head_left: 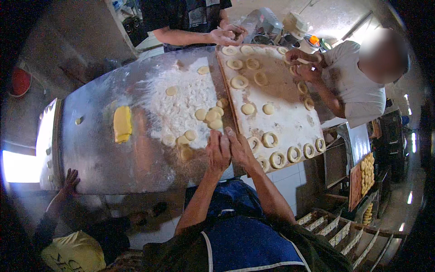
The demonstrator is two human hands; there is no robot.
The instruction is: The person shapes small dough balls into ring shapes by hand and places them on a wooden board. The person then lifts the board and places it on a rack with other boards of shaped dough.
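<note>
My left hand (218,149) and my right hand (239,146) meet over the near edge of the worktable, by the left edge of a floured board (290,115). The fingers of both are closed and angled towards each other; what they hold, if anything, is hidden beneath them. Just beyond my fingertips lies a cluster of pale dough rounds (213,116), some overlapping. More dough rounds (190,135) rest left of my left hand. Dough rings (270,139) lie on the board to the right of my right hand, along with flat dough discs (248,109).
Flour (181,99) covers the middle of the metal table (95,149). A yellow block (122,124) lies to its left. One co-worker's hands (229,35) are across the table; another's (308,65) work over the board's far right. A third person's hand (71,182) touches the near left edge.
</note>
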